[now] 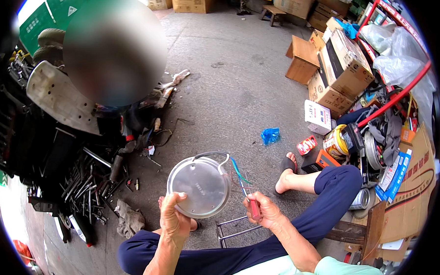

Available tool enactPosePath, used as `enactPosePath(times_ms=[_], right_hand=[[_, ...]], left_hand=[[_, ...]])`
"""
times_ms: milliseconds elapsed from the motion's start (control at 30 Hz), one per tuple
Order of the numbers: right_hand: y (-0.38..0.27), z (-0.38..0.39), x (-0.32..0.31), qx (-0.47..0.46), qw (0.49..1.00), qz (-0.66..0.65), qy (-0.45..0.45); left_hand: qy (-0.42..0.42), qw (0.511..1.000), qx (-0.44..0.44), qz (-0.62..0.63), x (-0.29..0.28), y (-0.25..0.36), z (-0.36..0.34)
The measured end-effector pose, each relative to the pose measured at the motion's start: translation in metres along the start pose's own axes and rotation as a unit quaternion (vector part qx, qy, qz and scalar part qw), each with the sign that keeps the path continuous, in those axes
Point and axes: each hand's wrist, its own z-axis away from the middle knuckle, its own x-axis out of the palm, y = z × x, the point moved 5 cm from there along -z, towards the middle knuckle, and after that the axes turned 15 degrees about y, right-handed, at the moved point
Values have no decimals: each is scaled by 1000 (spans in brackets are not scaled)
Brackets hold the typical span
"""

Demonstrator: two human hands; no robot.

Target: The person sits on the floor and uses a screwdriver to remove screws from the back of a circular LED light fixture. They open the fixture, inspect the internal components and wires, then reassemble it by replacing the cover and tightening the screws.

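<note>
My left hand (174, 214) grips the lower edge of a round, flat grey disc (198, 185) with a clear rim, its thumb on the face. A pale cable curves off the disc's upper right edge and ends in loose blue and green wires (238, 172). My right hand (266, 213) is closed round a red-handled tool (254, 208), just right of the disc. A thin shaft seems to point up from the handle beside the wires; its tip is too small to make out. Under my hands stands a low metal frame (236, 228).
Many metal hand tools (88, 190) lie heaped on the floor at left, near a grey rag (129, 219). Blue plastic (270, 136) and a red wrapper (306, 145) lie ahead. Cardboard boxes (342, 66), a yellow bucket (335, 142) and a red rail (395, 98) crowd the right side.
</note>
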Motion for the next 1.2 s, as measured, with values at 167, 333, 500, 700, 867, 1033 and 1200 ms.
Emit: enactPosePath(times_ms=[167, 333, 500, 700, 867, 1033, 1200], right_hand=[[-15, 10, -8, -64, 997, 33, -20], [-42, 18, -21, -243, 960, 136, 18], [-52, 28, -22, -226, 963, 150, -3], [-45, 51, 2, -177, 975, 107, -85], [-14, 116, 10, 29, 962, 36, -269], [6, 138, 23, 58, 931, 136, -335], [-2, 134, 4, 18, 963, 84, -254]], left_hand=[[-10, 993, -2, -113, 33, 12, 41], [-63, 997, -32, -5, 48, 7, 47], [-52, 998, -37, -8, 56, 9, 50], [-32, 998, -32, -46, 32, 12, 34], [-22, 999, 8, -29, 5, 4, 3], [-10, 999, 6, -40, 9, 3, 9], [-9, 999, 31, 15, 10, 21, 11]])
